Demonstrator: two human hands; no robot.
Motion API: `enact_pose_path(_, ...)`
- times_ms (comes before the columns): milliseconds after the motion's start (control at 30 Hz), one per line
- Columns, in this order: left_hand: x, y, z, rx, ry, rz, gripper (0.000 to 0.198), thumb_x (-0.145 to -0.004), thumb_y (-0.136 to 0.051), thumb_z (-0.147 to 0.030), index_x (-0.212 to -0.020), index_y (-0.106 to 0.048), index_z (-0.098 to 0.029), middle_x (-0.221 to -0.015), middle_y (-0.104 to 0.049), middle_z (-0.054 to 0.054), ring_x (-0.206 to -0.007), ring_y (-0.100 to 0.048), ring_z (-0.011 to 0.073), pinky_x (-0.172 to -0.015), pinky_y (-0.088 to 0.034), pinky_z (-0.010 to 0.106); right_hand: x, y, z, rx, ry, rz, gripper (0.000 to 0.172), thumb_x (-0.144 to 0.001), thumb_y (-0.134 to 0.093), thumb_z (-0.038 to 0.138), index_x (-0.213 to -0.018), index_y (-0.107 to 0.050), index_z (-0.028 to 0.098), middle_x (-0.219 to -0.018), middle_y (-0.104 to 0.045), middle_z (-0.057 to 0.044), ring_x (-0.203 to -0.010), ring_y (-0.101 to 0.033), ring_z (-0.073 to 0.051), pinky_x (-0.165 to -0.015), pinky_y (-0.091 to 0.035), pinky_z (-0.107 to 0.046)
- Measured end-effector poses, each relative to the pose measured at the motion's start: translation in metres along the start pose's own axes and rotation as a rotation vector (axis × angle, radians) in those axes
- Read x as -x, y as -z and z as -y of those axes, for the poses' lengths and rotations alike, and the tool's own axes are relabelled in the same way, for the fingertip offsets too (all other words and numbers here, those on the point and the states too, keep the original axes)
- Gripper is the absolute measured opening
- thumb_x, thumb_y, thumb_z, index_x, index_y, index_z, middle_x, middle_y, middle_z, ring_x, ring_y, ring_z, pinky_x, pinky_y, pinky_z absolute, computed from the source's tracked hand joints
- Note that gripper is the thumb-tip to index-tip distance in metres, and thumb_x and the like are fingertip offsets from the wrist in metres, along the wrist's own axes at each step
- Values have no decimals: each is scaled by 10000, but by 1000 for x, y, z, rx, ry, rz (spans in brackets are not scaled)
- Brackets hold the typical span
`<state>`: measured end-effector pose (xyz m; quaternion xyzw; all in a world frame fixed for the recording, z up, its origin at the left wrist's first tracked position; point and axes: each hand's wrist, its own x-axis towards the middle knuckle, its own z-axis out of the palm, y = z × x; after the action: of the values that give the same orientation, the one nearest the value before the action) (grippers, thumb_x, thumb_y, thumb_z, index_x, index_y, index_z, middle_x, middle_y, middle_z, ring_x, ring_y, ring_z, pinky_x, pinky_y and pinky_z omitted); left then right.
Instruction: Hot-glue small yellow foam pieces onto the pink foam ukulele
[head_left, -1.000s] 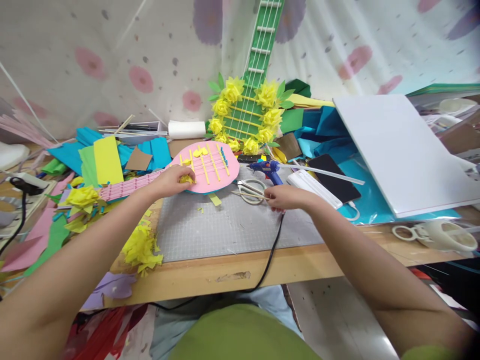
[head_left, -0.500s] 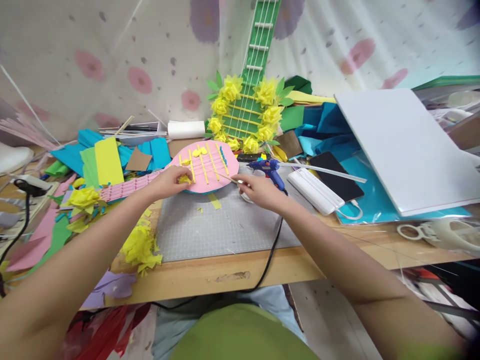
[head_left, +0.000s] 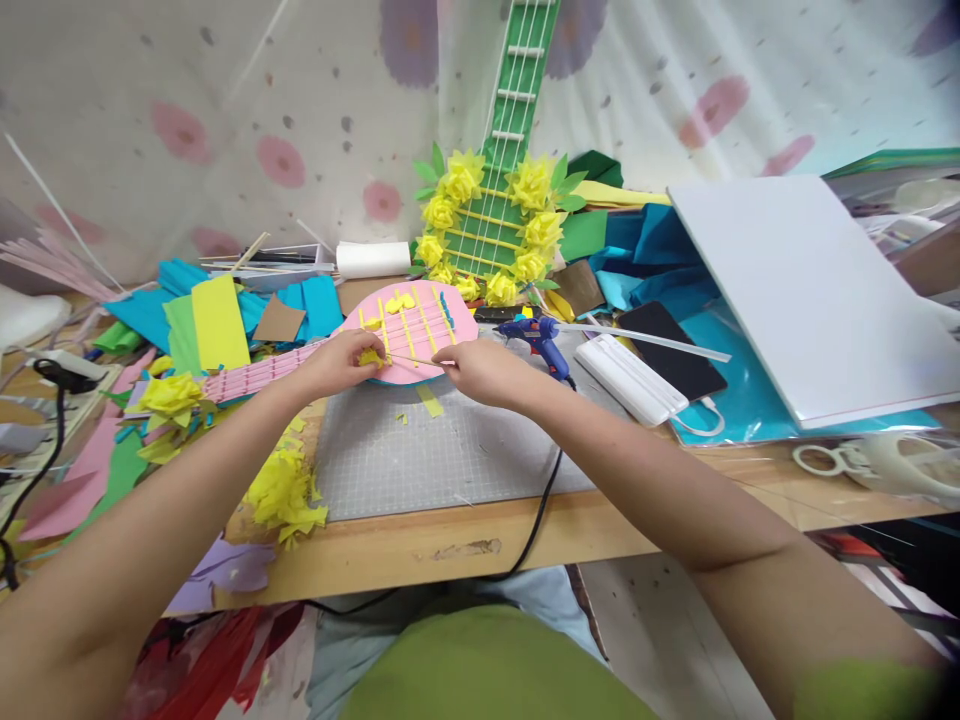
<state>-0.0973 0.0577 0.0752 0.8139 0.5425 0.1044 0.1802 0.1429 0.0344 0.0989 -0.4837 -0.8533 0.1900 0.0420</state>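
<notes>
A pink paper guitar [head_left: 420, 365] with yellow strips and pink strings lies at the back of the grey cutting mat [head_left: 450, 450]. At the lower left of its round body, my left hand [head_left: 341, 362] is closed on a small yellow paper piece [head_left: 370, 357]. My right hand [head_left: 487, 372] grips a thin stick [head_left: 420, 360] over the body's lower edge, its tip pointing left at the yellow piece. Whether the tip touches the piece is too small to tell. Yellow paper bits [head_left: 399, 302] sit on the body.
A blue glue gun [head_left: 544, 345] lies just right of the guitar, its black cord crossing the mat. Behind stands a green guitar [head_left: 506, 165] with yellow flowers. A white power bank [head_left: 630, 380], phone [head_left: 675, 350] and white board [head_left: 817, 300] lie right. Yellow paper scraps [head_left: 285, 490] heap left.
My right hand has moved left with the stick, bringing its tip to the yellow piece by my left hand. My left hand stays almost in place.
</notes>
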Motion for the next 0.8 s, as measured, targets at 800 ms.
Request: enact_pose_path(800,-1,3,-5,-38,0,12,270,-678,-504,-356,-868,-612,-198,-1011,-648,58,-975,-561,245,-789,-429,334,8,8,12,59,-23,60,356,-861,-458,179,-1148,-669,176,-1097,-688,-123,-1009,-618,-241,-782,-420,-304)
